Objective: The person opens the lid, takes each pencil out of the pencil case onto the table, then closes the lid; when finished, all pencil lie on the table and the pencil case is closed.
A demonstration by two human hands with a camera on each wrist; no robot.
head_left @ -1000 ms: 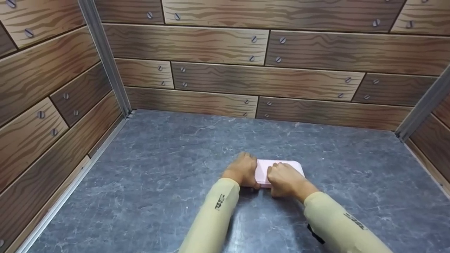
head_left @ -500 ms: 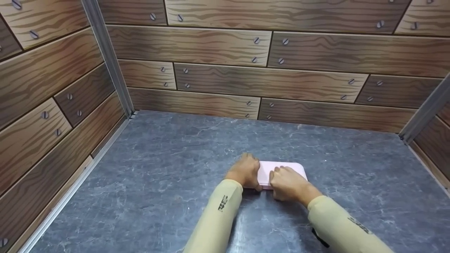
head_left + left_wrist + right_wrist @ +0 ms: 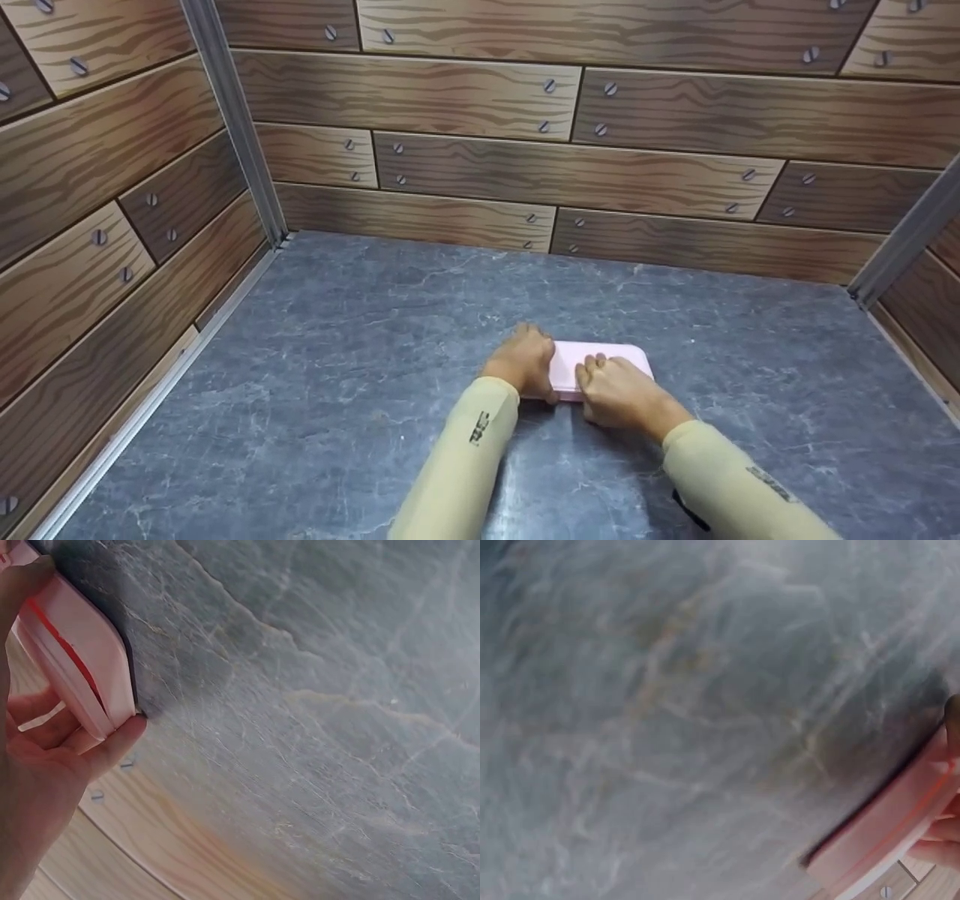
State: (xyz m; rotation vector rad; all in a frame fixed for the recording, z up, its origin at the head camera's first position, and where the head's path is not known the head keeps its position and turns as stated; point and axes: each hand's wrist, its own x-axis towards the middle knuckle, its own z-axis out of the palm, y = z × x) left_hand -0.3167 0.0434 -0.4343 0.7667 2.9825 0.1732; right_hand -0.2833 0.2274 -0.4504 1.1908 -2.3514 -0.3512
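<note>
A pale pink case (image 3: 564, 363) with rounded corners lies on the dark marbled surface in the head view. My left hand (image 3: 523, 361) grips its left end. My right hand (image 3: 616, 388) is curled over the near edge, right of the left hand, and holds the case there. In the left wrist view, a red strip runs along a narrow gap in the side of the pink case (image 3: 112, 667), between my thumb and fingers. A red line also shows along the pink case (image 3: 885, 832) in the right wrist view, where only parts of my right fingers (image 3: 945, 832) appear.
The grey marbled tabletop (image 3: 360, 337) spreads around the case. Wood-plank-patterned panels stand at the back (image 3: 450, 161), left (image 3: 67, 180) and right, joined by metal corner posts (image 3: 236, 120). A metal strip (image 3: 157, 397) edges the left side.
The head view has shifted slightly, so the hands and case appear a little farther right. Both hands keep hold of the case in nearly the same pose.
</note>
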